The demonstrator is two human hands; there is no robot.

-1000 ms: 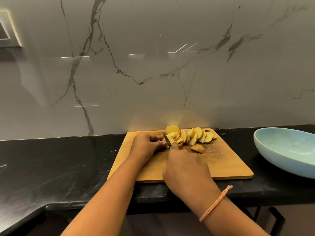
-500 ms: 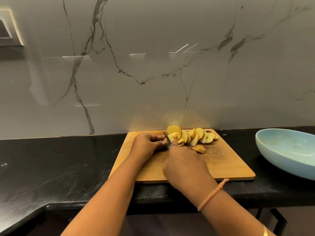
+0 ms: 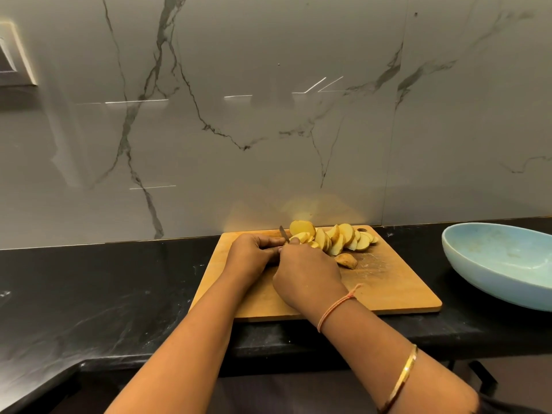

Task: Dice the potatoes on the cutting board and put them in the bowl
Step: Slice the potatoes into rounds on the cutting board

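Note:
A wooden cutting board (image 3: 388,291) lies on the black counter. Along its far edge sits a row of yellow potato slices (image 3: 337,239), and one skin-on end piece (image 3: 346,260) lies apart nearer me. My right hand (image 3: 307,273) grips a small knife (image 3: 284,233); only the blade tip shows, pointing away above my fingers. My left hand (image 3: 252,255) rests curled on the board just left of the blade, fingers against something hidden by my right hand. The light blue bowl (image 3: 501,264) stands to the right of the board and looks empty.
A black stone counter (image 3: 104,294) runs left and right, with its front edge close to me. A glossy marble wall (image 3: 268,115) rises directly behind the board. A switch plate (image 3: 15,55) is on the wall at far left.
My right hand has drawn slightly toward me and the blade tip now shows above the fingers. My left hand stays in place.

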